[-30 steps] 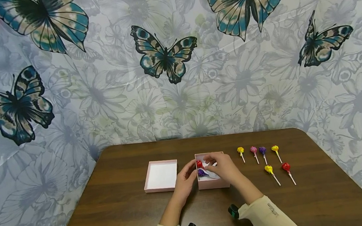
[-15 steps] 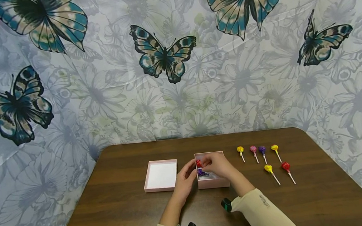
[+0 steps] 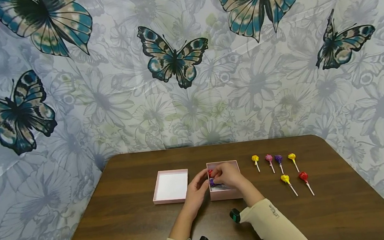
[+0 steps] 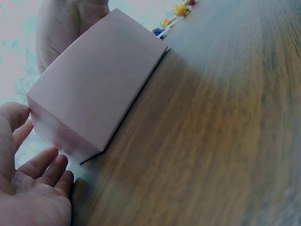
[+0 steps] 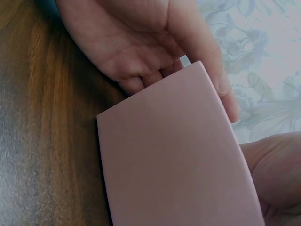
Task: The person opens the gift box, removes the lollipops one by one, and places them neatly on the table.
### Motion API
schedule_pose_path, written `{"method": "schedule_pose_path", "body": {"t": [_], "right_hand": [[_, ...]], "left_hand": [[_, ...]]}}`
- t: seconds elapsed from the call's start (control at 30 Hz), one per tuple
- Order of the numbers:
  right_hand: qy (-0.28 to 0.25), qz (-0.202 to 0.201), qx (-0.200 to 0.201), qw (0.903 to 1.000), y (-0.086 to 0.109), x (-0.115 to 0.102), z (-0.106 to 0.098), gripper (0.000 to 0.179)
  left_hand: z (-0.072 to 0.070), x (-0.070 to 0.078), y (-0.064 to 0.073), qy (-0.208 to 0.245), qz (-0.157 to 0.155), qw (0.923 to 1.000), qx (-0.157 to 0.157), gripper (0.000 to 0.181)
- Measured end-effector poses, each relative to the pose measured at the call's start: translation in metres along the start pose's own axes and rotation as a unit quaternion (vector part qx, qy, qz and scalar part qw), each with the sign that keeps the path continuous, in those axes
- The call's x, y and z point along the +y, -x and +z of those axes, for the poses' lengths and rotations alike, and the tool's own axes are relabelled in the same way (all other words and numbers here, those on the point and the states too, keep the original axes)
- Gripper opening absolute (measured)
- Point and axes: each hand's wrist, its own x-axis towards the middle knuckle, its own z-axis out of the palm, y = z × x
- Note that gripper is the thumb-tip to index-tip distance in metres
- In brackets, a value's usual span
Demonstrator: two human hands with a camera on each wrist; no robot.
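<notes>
An upright pink box (image 3: 226,195) stands at the table's middle with its top uncovered. Inside it, at the left end, are a red lollipop (image 3: 210,173) and a purple lollipop (image 3: 212,182), both partly hidden. My right hand (image 3: 229,175) reaches into the box and pinches at the red lollipop, its back covering most of the inside. My left hand (image 3: 194,192) touches the box's left wall, one fingertip at the rim. In the left wrist view, the fingers of the left hand (image 4: 35,188) lie loosely against that end wall.
A shallow box lid (image 3: 170,186), white inside, lies left of the box. Right of it, several lollipops lie in two rows, including a pink lollipop (image 3: 269,158), a yellow lollipop (image 3: 285,179) and a red lollipop (image 3: 303,177). A butterfly-patterned cloth (image 3: 191,108) hangs behind the table (image 3: 130,232).
My right hand has moved slightly left inside the box, and its forearm has swung left. The red lollipop in the box is more covered. The left hand stays put.
</notes>
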Motion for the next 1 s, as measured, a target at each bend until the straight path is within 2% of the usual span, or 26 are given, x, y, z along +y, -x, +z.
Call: {"method": "schedule_pose_path", "body": {"t": [0.27, 0.43, 1.0], "right_hand": [[-0.014, 0.006, -0.02, 0.9997, -0.0025, 0.0015, 0.0005, 0.011], [-0.021, -0.006, -0.033, 0.9992, -0.0014, 0.0025, 0.0005, 0.011], [-0.008, -0.013, -0.057, 0.9983, -0.0005, 0.0019, 0.0004, 0.012]], "left_hand": [[0.0003, 0.0019, 0.0008, 0.0, -0.008, 1.0, 0.0, 0.045], [0.0, 0.0025, 0.0015, 0.002, -0.007, 1.0, -0.005, 0.045], [-0.0005, -0.0012, 0.0006, -0.013, -0.002, 0.9999, 0.003, 0.046]]}}
